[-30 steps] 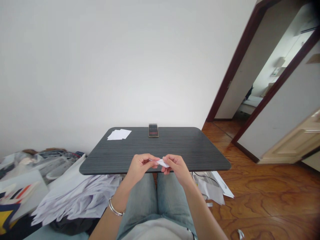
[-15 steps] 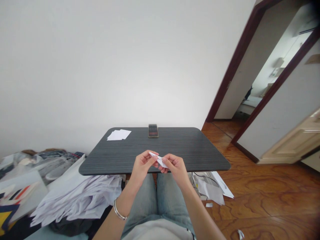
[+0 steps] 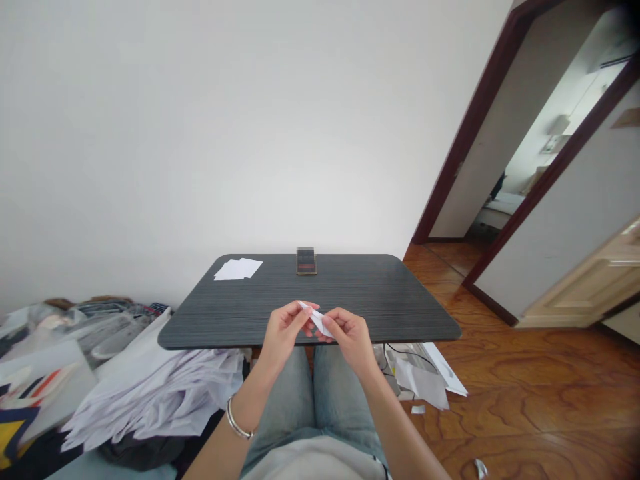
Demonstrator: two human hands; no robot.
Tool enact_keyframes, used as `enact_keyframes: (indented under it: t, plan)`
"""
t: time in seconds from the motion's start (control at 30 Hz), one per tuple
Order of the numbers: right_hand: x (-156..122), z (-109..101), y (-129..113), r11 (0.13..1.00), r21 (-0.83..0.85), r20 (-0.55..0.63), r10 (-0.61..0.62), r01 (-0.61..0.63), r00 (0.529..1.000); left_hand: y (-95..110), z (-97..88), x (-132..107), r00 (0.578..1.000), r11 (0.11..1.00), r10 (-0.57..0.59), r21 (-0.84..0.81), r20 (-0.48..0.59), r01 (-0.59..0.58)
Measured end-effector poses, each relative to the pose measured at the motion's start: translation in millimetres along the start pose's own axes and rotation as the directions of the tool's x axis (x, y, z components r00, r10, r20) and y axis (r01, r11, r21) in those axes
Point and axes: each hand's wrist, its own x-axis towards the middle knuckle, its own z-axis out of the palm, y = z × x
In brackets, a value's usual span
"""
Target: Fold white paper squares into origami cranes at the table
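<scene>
Over a dark table [image 3: 350, 293], left hand [image 3: 285, 330] and right hand [image 3: 350, 333] both pinch a small folded white paper [image 3: 316, 319].

A lived-in room of a home: parquet floor [image 3: 540, 393] right of the dark table [image 3: 380, 293], open doorway [image 3: 530, 160] beyond (dark wood frame), clothes [image 3: 100, 327] and loose papers [image 3: 150, 393] heaped left of it.
</scene>
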Motion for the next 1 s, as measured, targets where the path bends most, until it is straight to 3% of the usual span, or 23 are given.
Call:
enact_keyframes:
  t: [0.77,1.0]
  plan:
    - [3.6,-4.0,3.4,1.0,-0.003,0.069,0.025,-0.025,0.997,-0.6,-0.8,2.2,0.997,0.995,0.068,0.07,0.021,-0.069]
    - [3.7,-2.1,5.2,1.0,0.001,0.029,0.023,-0.023,0.999,-6.2,1.5,2.6,1.0,0.999,-0.003,0.044,0.018,0.002]
